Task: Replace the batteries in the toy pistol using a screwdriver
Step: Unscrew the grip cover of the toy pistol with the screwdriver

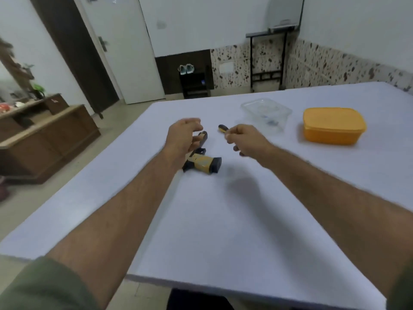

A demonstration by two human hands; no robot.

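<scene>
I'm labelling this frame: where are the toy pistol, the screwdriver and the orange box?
toy pistol (204, 164), head view, yellow grip.
screwdriver (222, 128), head view, handle end.
orange box (333, 125), head view, lid.

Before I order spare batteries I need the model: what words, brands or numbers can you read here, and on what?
No text can be read.
Toy pistol: yellow and black panels, any marking blurred.
Screwdriver in the right hand: no print seen on its handle.
Clear container and orange lidded box: no label seen.
</scene>
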